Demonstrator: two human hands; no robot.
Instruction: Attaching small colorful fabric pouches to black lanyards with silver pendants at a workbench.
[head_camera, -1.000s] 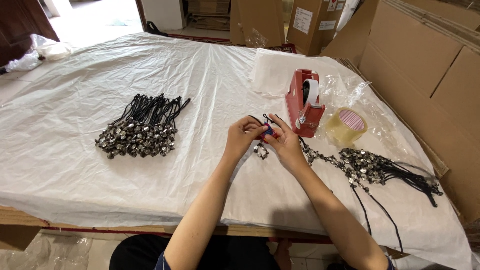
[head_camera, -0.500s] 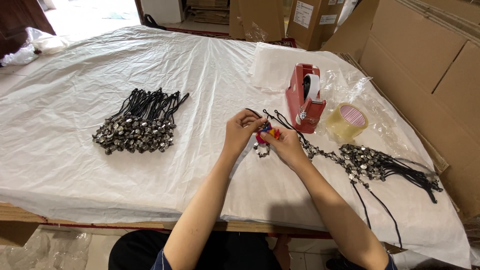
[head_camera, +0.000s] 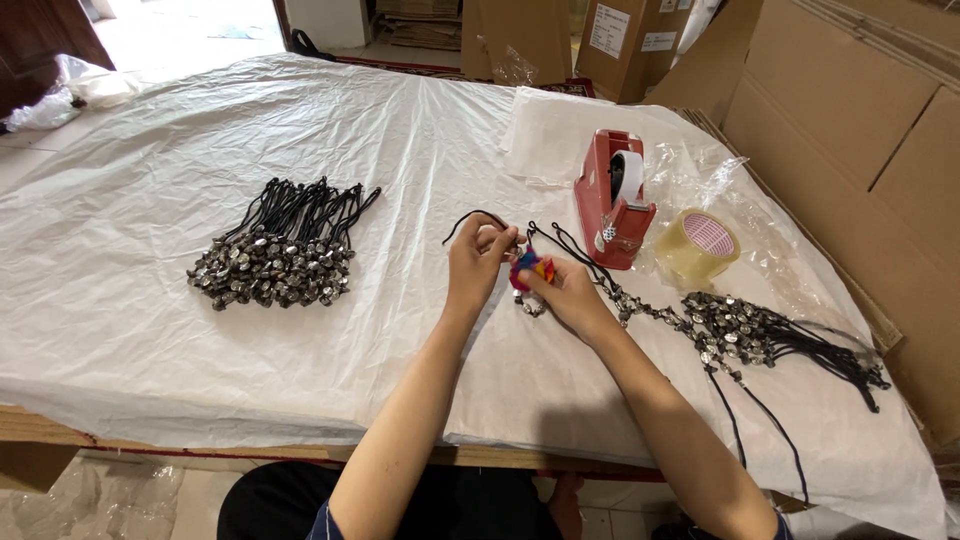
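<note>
Both hands together, left hand (head_camera: 478, 262) and right hand (head_camera: 568, 292) pinching a multicoloured charm (head_camera: 530, 268) on black cord (head_camera: 472, 217); slack cord could snag the loose pendant pile (head_camera: 745, 330).

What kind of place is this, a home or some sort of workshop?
Probably a small packing or craft workshop. Cardboard boxes stand around a table under a white plastic sheet, with a red tape dispenser and sorted bundles of black corded trinkets.

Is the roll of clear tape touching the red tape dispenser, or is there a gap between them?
Apart. The head view shows the roll of clear tape lying right of the red tape dispenser, with a strip of crinkled plastic sheet visible between them.
</note>
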